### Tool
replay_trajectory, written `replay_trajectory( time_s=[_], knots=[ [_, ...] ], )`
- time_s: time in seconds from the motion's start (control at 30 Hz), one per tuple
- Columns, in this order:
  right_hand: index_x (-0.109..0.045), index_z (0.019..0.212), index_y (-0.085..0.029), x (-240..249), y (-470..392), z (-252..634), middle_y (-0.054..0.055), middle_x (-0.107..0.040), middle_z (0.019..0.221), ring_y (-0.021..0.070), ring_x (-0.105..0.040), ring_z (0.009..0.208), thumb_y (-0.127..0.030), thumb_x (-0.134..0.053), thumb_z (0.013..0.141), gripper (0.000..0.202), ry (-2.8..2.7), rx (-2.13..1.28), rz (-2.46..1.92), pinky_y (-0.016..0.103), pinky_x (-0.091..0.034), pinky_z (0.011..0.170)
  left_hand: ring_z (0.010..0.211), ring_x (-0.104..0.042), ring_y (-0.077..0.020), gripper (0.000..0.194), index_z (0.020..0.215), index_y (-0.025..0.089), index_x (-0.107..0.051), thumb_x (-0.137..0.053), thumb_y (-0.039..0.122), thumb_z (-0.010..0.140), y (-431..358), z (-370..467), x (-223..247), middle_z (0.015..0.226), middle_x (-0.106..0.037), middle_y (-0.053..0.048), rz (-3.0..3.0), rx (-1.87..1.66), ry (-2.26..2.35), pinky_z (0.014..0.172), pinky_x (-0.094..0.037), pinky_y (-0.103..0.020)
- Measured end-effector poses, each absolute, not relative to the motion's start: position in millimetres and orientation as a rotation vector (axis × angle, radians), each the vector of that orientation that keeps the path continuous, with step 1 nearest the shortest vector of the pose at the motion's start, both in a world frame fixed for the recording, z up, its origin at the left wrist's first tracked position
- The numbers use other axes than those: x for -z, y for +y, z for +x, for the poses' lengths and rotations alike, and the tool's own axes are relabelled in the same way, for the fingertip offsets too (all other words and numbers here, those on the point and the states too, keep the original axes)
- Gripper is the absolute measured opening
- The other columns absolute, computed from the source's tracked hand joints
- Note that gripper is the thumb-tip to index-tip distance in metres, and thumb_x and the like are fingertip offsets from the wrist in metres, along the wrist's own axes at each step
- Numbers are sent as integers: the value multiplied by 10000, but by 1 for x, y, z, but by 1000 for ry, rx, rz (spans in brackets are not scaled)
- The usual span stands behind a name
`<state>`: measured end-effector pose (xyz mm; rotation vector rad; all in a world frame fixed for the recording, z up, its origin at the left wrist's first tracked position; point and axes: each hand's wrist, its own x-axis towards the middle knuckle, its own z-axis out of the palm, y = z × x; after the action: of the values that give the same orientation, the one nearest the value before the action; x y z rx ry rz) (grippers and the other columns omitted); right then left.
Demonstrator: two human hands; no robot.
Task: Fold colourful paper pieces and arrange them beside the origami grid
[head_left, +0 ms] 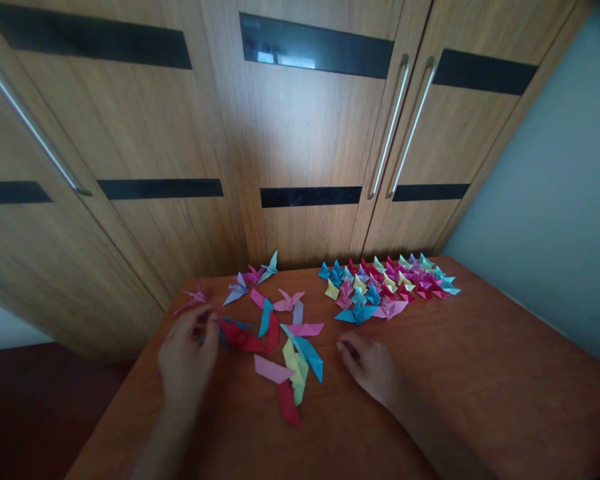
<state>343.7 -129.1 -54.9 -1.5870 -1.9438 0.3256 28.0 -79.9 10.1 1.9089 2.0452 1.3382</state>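
Observation:
My left hand (187, 350) is at the left of the table, its fingers curled and thumb bent in. A dark blue folded paper piece (236, 325) shows beside the thumb, with a bit of blue behind it; whether my fingers grip it is unclear. Touching that area is a red folded paper piece (243, 339). My right hand (373, 370) rests on the table, fingers curled in, with nothing visible in them. Between the hands lie flat folded strips: a pink one (273, 369), a yellow one (295, 367), a blue one (310, 357) and a red one (289, 403).
Paper cranes with spread wings, such as a lilac one (237, 289) and a pink one (289, 301), lie toward the back left. Many colourful cranes stand in packed rows (390, 280) at the back right. Behind the wooden table (455, 380) rises a wooden wardrobe (310, 133).

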Motion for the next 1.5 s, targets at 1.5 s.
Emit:
replay_trajectory(
  time_s=[1.5],
  knots=[
    [-636,1086,-168,34,-49,258,48,-674,854,174,-597,733,-294,-516,808,327,-1136,-758,-1207,298,-471,663,840,-609,-209,165,886,234,-633,-469,215,873,-104,89,4,900,-656,-51,2243,-952,1334,757,-462,-308]
  ],
)
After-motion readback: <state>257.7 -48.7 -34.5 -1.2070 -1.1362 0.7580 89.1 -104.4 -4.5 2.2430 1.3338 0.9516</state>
